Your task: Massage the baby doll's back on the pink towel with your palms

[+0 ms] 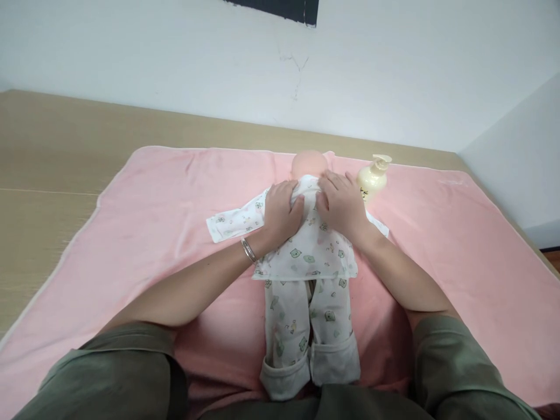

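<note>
Altogether, two hands (280, 213) (343, 207) on one printed shirt (308, 251).

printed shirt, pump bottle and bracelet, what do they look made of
Printed shirt: matte, soft fabric, probably cotton, as it drapes in folds. Pump bottle: likely glossy plastic, from its shiny highlights, though glass is possible. Bracelet: seemingly polished metal, given its silvery gleam.

I face a white wall (175, 64), a dark panel (280, 8) high on it, thin dark lines (300, 70) below that, a tan desk (44, 140) along its foot.
</note>
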Motion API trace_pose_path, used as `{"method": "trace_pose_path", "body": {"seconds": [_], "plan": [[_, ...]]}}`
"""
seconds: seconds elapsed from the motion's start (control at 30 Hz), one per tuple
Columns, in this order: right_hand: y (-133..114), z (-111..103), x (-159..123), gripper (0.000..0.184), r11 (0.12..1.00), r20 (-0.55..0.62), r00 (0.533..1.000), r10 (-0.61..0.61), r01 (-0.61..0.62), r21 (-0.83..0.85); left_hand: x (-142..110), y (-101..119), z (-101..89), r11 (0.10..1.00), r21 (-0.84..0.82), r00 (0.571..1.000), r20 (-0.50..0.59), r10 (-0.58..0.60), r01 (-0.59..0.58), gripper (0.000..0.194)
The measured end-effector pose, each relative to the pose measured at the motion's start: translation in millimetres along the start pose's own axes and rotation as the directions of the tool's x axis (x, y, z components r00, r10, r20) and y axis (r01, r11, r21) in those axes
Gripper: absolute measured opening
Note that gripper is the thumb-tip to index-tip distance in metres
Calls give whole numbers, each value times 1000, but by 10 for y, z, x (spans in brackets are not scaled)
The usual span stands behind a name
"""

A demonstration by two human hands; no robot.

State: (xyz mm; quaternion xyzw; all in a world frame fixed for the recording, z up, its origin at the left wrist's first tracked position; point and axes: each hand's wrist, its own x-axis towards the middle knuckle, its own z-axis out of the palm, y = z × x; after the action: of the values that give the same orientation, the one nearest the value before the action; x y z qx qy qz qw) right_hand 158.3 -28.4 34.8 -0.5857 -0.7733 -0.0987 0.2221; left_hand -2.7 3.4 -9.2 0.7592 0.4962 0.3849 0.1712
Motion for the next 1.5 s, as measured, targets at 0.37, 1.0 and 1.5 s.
{"method": "trace_pose_path", "body": {"seconds": [0.37, 1.0, 1.5], "plan": [[-178, 127, -141, 48, 972, 71, 997, -10, -7, 234, -34, -39, 35, 991, -72, 989, -93, -118, 112, 38], [-247, 125, -151, 46, 977, 151, 988, 11, -43, 211, -6, 13, 11, 998, -39, 998, -44, -49, 47, 36], [383, -762, 37, 43, 989, -119, 992, 50, -32, 141, 109, 213, -223, 933, -136, 943, 58, -327, 332, 31]]}}
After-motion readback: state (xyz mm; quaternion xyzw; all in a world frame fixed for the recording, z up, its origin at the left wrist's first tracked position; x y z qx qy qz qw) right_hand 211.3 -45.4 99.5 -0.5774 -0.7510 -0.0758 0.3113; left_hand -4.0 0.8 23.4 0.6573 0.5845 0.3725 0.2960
